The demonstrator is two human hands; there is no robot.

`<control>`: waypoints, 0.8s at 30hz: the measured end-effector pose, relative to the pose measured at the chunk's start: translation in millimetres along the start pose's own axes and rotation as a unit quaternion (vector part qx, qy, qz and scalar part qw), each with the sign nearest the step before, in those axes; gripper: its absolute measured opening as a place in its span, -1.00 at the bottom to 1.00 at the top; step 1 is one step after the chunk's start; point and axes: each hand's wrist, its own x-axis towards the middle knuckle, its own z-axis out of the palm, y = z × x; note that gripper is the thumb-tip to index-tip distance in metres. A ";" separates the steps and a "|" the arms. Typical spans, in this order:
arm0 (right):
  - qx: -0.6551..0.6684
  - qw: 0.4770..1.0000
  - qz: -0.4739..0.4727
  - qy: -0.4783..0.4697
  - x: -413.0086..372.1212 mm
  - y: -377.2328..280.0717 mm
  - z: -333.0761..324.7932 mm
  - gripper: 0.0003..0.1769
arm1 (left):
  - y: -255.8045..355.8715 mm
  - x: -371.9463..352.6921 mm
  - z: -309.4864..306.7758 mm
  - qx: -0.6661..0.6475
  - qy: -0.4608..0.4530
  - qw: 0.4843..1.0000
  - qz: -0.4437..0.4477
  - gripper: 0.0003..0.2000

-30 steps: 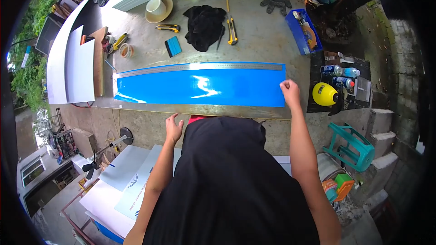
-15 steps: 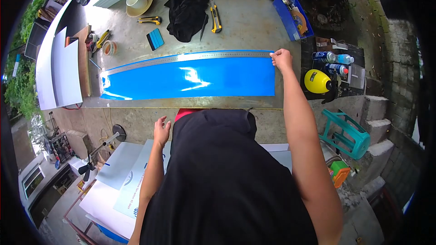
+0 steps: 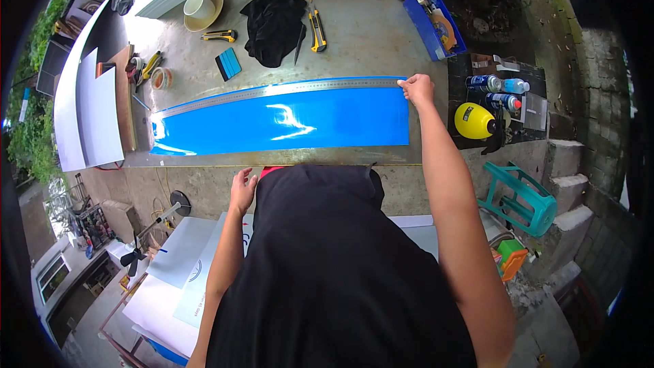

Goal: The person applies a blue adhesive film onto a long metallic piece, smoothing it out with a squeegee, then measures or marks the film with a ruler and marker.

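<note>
**A:** Which hand am I watching here?

**B:** I am watching the right hand (image 3: 417, 88). It is closed in a pinch on the right end of the ruler (image 3: 286, 90). The ruler is lying along the far edge of the blue sheet (image 3: 286, 126). The sheet is lying flat on the surface (image 3: 368, 44), close to its near edge. The left hand (image 3: 242, 191) is hanging open off the near side, touching nothing.

**A:** How am I judging good handling at this step?

**B:** As I am judging it, the ruler is calling for light, level pressure and for lying flush with the sheet's edge from end to end. Lifting the pinched end would be skewing the other end. The idle hand could be steadying the middle.

**A:** And what am I counting?

**B:** I am counting one ruler, one sheet, one squeegee (image 3: 229, 64) and one black cloth (image 3: 274, 19). I am also counting two yellow knives (image 3: 315, 24), two tape rolls (image 3: 161, 78) and three spray cans (image 3: 490, 83).
</note>
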 end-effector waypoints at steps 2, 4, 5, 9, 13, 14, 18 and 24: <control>-0.001 1.000 0.001 0.003 -3.3 -2.7 -1.1 -0.70 | 8.0 2.3 -2.8 0.010 -0.006 1.000 0.002 -0.57; -0.004 1.000 -0.004 0.005 -5.2 -3.8 -1.7 -0.69 | 11.3 4.4 -4.1 0.010 -0.011 1.000 0.003 -0.57; -0.002 1.000 -0.003 0.006 -6.1 -4.6 -1.7 -0.69 | 12.8 5.2 -5.0 0.008 -0.015 1.000 0.003 -0.57; -0.005 1.000 0.000 0.010 -8.7 -7.7 -2.8 -0.68 | 18.6 5.4 -8.1 0.012 -0.018 1.000 0.003 -0.57; -0.009 1.000 -0.010 0.007 -9.1 -7.4 -2.7 -0.68 | 18.0 7.2 -8.8 0.018 -0.018 1.000 0.004 -0.56; -0.009 1.000 -0.009 0.007 -8.6 -6.8 -2.4 -0.68 | 18.6 7.5 -8.7 0.014 -0.017 1.000 0.003 -0.56; -0.013 1.000 -0.003 0.009 -8.9 -8.4 -2.1 -0.67 | 20.6 9.7 -6.3 0.016 -0.015 1.000 0.004 -0.56; -0.003 1.000 -0.007 0.012 -8.6 -9.0 -1.5 -0.69 | 20.4 11.2 -2.4 0.008 -0.015 1.000 -0.001 -0.57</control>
